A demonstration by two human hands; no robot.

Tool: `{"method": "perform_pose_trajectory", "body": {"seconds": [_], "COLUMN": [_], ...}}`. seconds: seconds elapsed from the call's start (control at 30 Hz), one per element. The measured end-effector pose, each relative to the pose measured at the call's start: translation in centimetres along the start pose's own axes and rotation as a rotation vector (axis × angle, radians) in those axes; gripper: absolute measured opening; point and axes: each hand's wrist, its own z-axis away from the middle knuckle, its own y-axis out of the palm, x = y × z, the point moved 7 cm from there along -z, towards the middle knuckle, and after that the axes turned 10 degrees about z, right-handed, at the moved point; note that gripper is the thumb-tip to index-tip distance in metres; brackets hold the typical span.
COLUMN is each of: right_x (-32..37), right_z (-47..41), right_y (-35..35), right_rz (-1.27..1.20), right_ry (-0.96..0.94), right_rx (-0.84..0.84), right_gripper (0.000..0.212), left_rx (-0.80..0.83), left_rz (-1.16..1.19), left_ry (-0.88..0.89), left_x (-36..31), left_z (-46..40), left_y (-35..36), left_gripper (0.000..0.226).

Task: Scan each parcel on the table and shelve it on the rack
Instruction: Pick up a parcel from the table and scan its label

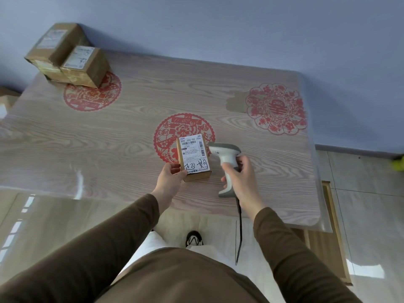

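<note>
Brown sleeves [109, 243] fill the low edge of our view, with white trousers [153, 243] and one dark shoe [194, 238] on the pale floor between them. From the sleeves our two arms reach up toward twelve o'clock onto the table [109, 132], whose wood-grain top lies under a clear glossy cover.

Our left hand [169, 176] holds a small parcel [193, 158] at its lower left corner, thumb on top and fingers curled beneath the edge. This parcel sits near the table's middle, label up, showing barcodes and large handwritten strokes. It partly covers a red paper-cut roundel [172, 132].

Our right hand [241, 178] is wrapped round the grip of a grey scanner [226, 154], just beside the parcel at its three o'clock. The scanner's head is turned toward the label, apart from the box. Its dark cable [240, 232] hangs down past the table's near edge.

At ten o'clock, at the far left corner, we see three more brown parcels [65, 55] clustered and touching, one overlapping a second red roundel [91, 97]. A red flower-shaped cut-out [276, 108] lies at two o'clock, well apart from everything else. Behind the table is a blue wall [218, 25]. A cardboard piece [6, 99] peeks in at nine o'clock, and something yellow-green [399, 165] sits blurred on the floor at three o'clock.
</note>
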Motion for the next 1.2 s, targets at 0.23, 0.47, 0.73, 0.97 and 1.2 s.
{"method": "perform_pose_trajectory", "body": {"seconds": [0.23, 0.47, 0.73, 0.97, 1.2], "right_x": [2.4, 3.2, 3.3, 3.1, 2.9], "right_z": [2.2, 2.0, 1.9, 1.8, 1.8], "right_y": [3.2, 3.6, 4.0, 3.9, 3.9], "right_rz": [0.214, 0.289, 0.315, 0.334, 0.332], "right_ry": [-0.214, -0.284, -0.317, -0.327, -0.314], "right_rx": [-0.01, -0.045, -0.052, -0.058, -0.048], "right_gripper": [0.028, 0.028, 0.027, 0.029, 0.029], "left_rx": [0.014, 0.023, 0.024, 0.024, 0.02], "left_rz": [-0.039, -0.054, -0.071, -0.077, -0.082], "left_ry": [0.007, 0.004, -0.001, 0.008, 0.004], "left_x": [0.2, 0.5, 0.6, 0.7, 0.7], "left_z": [-0.4, -0.6, -0.9, -1.0, -1.1], "left_y": [-0.3, -0.4, -0.5, -0.5, -0.5], "left_gripper": [0.031, 0.035, 0.034, 0.033, 0.033]}}
